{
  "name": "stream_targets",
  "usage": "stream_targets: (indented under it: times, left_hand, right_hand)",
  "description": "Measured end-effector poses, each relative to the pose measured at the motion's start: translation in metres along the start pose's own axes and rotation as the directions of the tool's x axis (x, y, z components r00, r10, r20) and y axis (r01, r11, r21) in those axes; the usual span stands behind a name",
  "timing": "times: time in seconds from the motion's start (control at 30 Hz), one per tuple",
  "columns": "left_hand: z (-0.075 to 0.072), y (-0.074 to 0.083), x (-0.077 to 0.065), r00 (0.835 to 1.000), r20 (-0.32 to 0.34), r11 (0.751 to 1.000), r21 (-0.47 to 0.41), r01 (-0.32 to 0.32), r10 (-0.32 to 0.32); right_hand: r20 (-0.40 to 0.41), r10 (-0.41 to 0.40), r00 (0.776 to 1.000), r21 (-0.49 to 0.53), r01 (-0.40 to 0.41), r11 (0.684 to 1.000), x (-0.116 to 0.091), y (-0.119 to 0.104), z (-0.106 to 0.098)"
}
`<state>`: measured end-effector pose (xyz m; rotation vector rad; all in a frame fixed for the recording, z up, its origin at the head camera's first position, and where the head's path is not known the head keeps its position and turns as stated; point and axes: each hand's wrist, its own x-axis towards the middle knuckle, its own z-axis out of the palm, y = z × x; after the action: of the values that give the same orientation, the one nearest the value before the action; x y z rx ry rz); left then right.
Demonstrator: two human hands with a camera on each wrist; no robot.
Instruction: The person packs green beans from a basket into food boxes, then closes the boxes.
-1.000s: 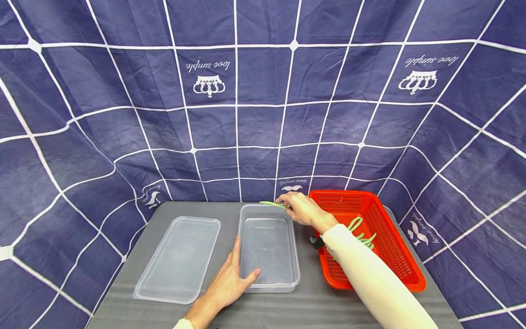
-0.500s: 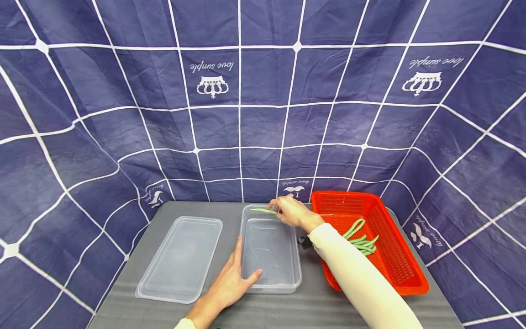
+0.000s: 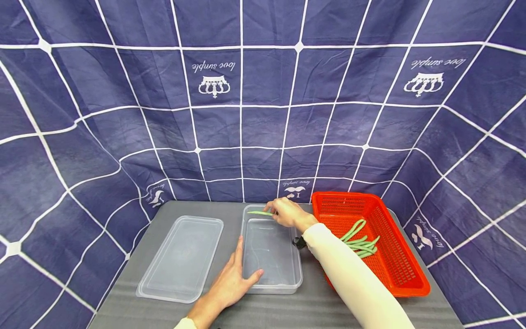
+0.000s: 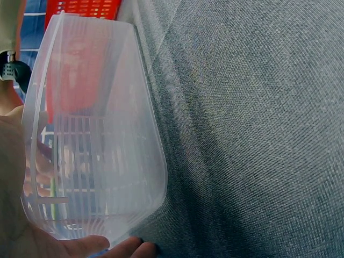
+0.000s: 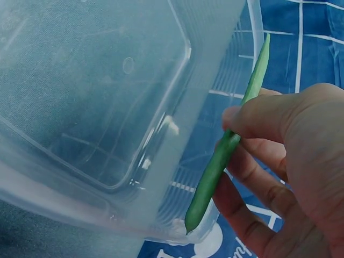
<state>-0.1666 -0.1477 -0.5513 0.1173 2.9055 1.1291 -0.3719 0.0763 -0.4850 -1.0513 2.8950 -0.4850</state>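
Though I see the green bean (image 5: 211, 177) plainly, I can't tell whether it touches the clear container (image 3: 268, 256), whose far end it's at. The right hand (image 3: 289, 213) pinches it between thumb and fingers; the left hand (image 3: 230, 283) lays straight fingers along the container. A sleeve (image 3: 353, 269) hides part of the red basket (image 3: 396, 256). Blue gridded cloth (image 3: 263, 125), cut off by my view, surrounds the grey desk (image 3: 308, 310).

The head camera looks forward and down from the near side, set back enough to take in the tub (image 3: 271, 258), basket (image 3: 404, 269), table (image 3: 312, 315) and cloth (image 3: 263, 128). The left wrist camera sits low and close, turned sideways, facing the tub's wall, the basket beyond. The right wrist camera looks closely into the tub's far end, sharing the bean (image 5: 207, 185) with the head view.
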Motion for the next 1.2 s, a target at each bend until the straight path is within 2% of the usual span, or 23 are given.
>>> stream_targets:
  times: [0.3,0.53,1.2]
  left_hand:
    - [0.001,0.000,0.000,1.000,-0.003,1.000,0.005,-0.004,0.004]
    - [0.001,0.000,0.001,1.000,0.000,1.000,0.001,-0.007,0.007]
    - [0.001,-0.002,0.003,1.000,0.008,1.000,0.013,-0.004,0.004]
  right_hand:
    - [0.000,0.019,1.000,0.006,-0.019,1.000,0.002,0.000,0.001]
    - [-0.030,0.009,1.000,-0.037,-0.011,0.999,0.001,0.003,0.004]
    - [-0.101,-0.018,0.995,0.028,0.021,0.999,-0.035,0.014,-0.017]
